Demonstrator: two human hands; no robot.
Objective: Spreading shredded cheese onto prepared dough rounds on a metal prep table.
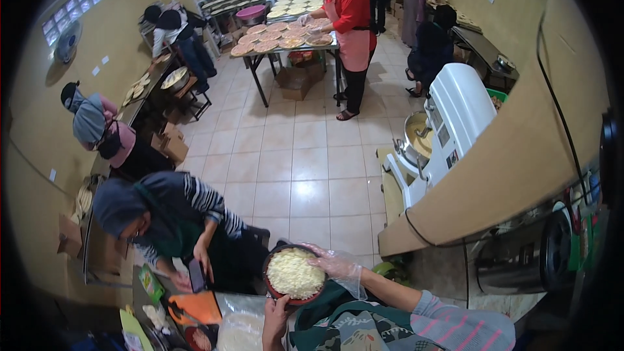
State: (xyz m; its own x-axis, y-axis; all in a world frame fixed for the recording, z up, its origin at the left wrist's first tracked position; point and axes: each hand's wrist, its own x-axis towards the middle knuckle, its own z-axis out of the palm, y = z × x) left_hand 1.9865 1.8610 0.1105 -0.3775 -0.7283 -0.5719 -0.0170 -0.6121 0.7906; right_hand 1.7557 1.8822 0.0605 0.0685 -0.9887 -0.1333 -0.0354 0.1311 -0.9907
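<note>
Between my two hands is a round dark bowl (266, 279) with a reddish-brown rim, heaped with pale yellow shreds (296, 273) that look like grated cheese. My left hand (276, 315), bare, grips the near-left rim with the thumb on top. In a see-through plastic glove, my right hand (335, 265) is closed on the bowl's right side, fingers along the far rim. Below the bowl lies a see-through plastic bag (240, 328) with something pale inside. Left of it is an orange sheet or board (198, 307) on the worktable.
Close on my left a co-worker (175, 214) bends over a phone (196, 275). A white stand mixer (455, 117) stands to the right, beside a tan partition (468, 185). Further off, another person (351, 26) works at a table (286, 51) of round flat pastries. A metal cylinder (513, 260) lies at right.
</note>
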